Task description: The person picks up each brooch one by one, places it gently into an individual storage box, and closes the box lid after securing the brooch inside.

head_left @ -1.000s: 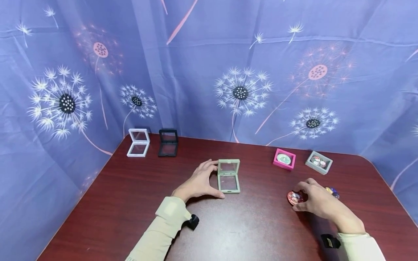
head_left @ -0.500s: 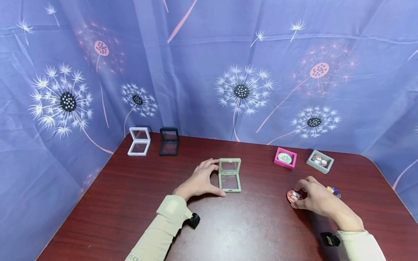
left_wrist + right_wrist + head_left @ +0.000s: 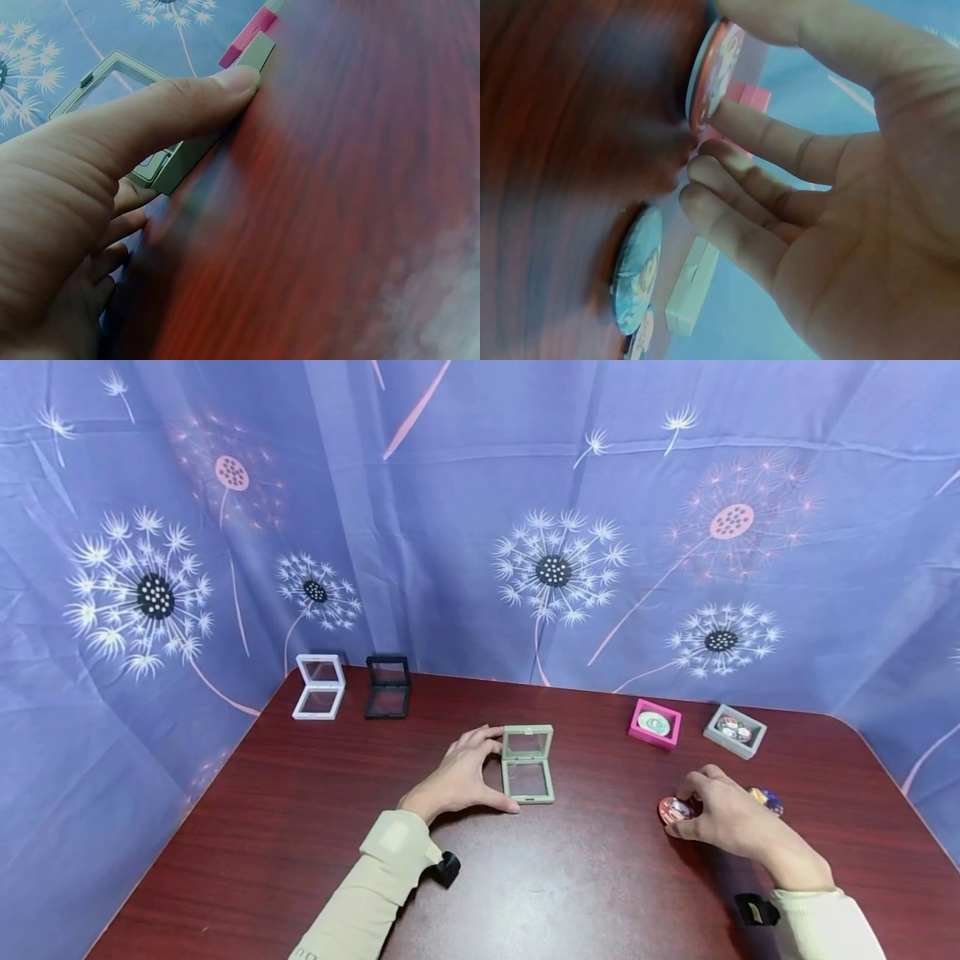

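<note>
In the head view, an unfolded pale green display case (image 3: 527,781) stands mid-table, its clear-windowed lid upright. My left hand (image 3: 457,781) holds its left side: the thumb lies at the front edge and the index finger reaches the back. The left wrist view has that thumb (image 3: 180,105) across the case's front edge. To the right, my right hand (image 3: 731,814) pinches a round red button badge (image 3: 673,811) that lies on the table. Thumb and index finger meet its rim in the right wrist view; the remaining fingers are bent beneath. A blue-and-yellow badge (image 3: 768,801) lies partly hidden behind this hand.
Behind the right hand are a pink case (image 3: 637,735) with a pale green badge inside and a grey case (image 3: 720,744) with a dark printed badge. White (image 3: 330,686) and black (image 3: 387,687) cases stand unfolded at the back left. A blue curtain (image 3: 450,527) borders the table.
The right hand's thumb and the red badge have shifted very slightly left. The left hand and green case keep their places.
</note>
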`<action>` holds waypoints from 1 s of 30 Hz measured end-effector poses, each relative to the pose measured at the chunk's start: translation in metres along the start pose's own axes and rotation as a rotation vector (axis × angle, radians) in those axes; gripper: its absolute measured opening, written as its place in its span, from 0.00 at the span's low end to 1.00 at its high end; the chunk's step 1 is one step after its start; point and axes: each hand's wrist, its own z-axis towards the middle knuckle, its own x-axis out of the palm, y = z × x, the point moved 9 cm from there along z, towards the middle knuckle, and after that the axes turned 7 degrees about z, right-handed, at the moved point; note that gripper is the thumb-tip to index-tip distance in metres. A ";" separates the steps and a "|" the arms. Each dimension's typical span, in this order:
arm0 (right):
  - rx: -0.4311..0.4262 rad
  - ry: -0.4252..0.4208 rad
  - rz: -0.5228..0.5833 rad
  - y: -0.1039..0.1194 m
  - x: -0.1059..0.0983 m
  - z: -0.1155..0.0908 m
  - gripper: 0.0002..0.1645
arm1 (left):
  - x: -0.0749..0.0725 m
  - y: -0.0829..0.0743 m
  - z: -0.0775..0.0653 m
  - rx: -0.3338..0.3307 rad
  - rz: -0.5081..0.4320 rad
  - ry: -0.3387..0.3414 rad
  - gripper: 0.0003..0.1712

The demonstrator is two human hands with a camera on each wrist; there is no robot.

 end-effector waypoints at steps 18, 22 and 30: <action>0.010 0.001 0.005 0.009 0.003 0.006 0.29 | -0.001 -0.001 -0.001 -0.002 -0.002 0.004 0.48; 0.027 0.015 0.013 0.009 0.004 0.007 0.29 | 0.000 -0.001 -0.002 -0.002 0.000 0.003 0.48; 0.031 0.023 0.020 0.014 0.004 0.009 0.28 | -0.002 -0.002 -0.002 0.005 -0.001 -0.008 0.47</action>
